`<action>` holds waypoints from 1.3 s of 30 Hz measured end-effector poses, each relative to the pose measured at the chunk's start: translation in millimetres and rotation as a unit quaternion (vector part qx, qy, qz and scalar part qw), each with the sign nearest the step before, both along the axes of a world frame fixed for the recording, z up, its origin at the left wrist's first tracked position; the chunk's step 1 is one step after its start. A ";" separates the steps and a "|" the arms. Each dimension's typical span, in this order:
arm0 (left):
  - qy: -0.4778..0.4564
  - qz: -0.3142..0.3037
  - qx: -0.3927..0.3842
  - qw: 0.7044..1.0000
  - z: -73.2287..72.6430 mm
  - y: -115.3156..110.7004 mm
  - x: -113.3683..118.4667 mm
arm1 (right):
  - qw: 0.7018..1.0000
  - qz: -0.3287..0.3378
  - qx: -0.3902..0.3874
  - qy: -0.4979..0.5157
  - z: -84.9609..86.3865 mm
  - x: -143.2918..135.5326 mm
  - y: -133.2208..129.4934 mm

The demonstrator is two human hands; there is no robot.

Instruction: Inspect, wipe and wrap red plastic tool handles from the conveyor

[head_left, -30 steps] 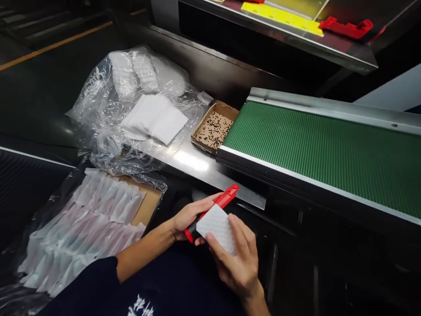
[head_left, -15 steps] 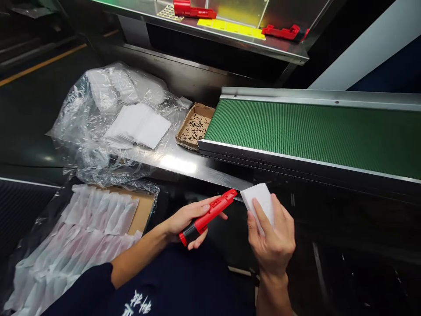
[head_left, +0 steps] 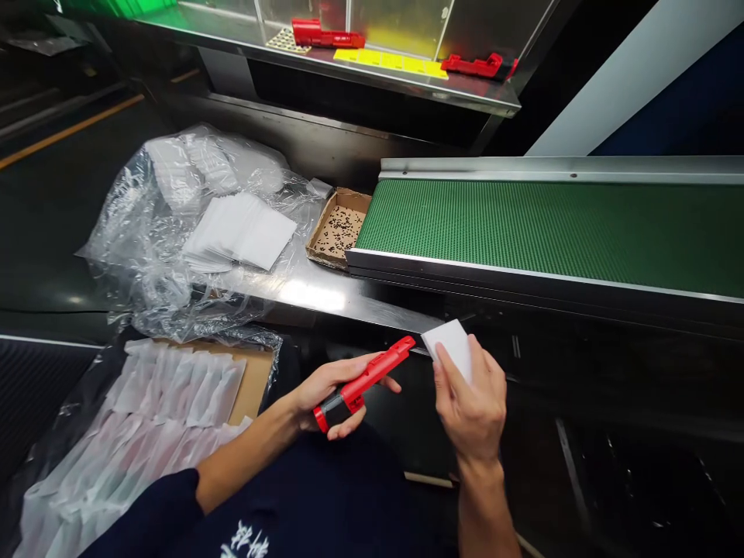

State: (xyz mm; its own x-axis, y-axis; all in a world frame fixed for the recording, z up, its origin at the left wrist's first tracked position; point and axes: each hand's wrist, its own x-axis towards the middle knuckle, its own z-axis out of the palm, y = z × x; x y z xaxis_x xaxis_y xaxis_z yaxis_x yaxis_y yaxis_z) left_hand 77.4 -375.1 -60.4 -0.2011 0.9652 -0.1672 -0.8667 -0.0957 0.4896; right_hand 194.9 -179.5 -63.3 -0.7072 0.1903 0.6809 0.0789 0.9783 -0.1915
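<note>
A red part with a black band near its lower end [head_left: 372, 376] lies tilted in my left hand [head_left: 328, 395], its tip pointing up and right. My right hand [head_left: 477, 399] pinches a small white sleeve [head_left: 452, 345] between thumb and fingers. The sleeve's left corner is close to the red part's tip, with a small gap between them. Behind, a fanned stack of white sleeves [head_left: 241, 230] rests on clear plastic on the metal bench. To the lower left, a box [head_left: 256, 380] holds rows of wrapped items [head_left: 168, 380].
A green conveyor belt [head_left: 546, 232] runs to the right. At its left end sits a cardboard tray [head_left: 339, 231] with small black pieces. The metal shelf [head_left: 395, 91] above bears two red parts [head_left: 480, 67] and a yellow strip [head_left: 389, 62]. Crumpled clear plastic [head_left: 139, 240] covers the bench's left part.
The view has shifted slightly. My right hand has moved a little left with the white sleeve, and the sleeve is turned slightly. The red part stays in my left hand, rolled slightly.
</note>
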 end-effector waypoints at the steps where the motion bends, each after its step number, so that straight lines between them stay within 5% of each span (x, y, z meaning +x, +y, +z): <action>1: 0.001 0.009 -0.004 1.000 -0.1 0.5 1.0 | 1.000 -0.009 -0.006 0.008 2.2 0.4 0.2; 8: -0.008 -0.006 -0.104 0.994 -1.6 -0.6 3.9 | 0.958 0.283 -0.054 -0.017 9.5 2.8 -43.9; 11: -0.035 -0.049 -0.082 0.995 0.1 -2.8 4.0 | 0.972 0.228 -0.052 -0.001 -1.5 1.2 -31.7; 14: -0.050 -0.017 -0.074 0.996 3.1 -1.2 4.9 | 0.996 0.081 -0.029 0.008 -7.8 2.6 -12.9; 16: -0.045 0.009 -0.076 0.996 3.2 1.3 5.6 | 0.999 0.041 -0.027 0.017 -5.5 5.3 -12.9; 22: -0.039 -0.013 -0.098 0.994 -1.2 2.1 3.1 | 0.971 0.231 -0.059 0.005 -0.1 8.7 -49.9; 24: -0.044 -0.032 -0.092 0.994 0.2 -0.2 1.7 | 0.972 0.229 -0.054 0.008 -6.0 6.9 -44.1; 30: -0.045 0.003 -0.065 0.997 -2.7 -0.5 3.5 | 1.000 0.008 0.002 0.017 -8.9 4.4 -9.7; 32: -0.023 0.018 -0.062 0.998 -7.1 0.3 4.5 | 0.997 0.063 -0.037 0.030 -2.5 4.5 -21.5; 36: -0.014 0.020 -0.107 0.994 -8.4 -2.9 3.1 | 0.957 0.274 -0.098 0.007 -0.4 1.0 -53.1; 39: -0.026 -0.004 -0.098 0.995 -3.1 -8.2 1.2 | 0.967 0.241 -0.081 0.008 -11.0 -4.9 -44.1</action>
State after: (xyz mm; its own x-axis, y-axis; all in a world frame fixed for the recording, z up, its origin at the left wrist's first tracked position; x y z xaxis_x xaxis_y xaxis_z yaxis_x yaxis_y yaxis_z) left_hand 78.6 -383.3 -63.4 -0.1799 0.9147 -0.3620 -0.8921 0.0033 0.4518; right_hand 190.0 -223.6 -74.3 -0.7301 -0.0549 0.6812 -0.3838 0.8576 -0.3423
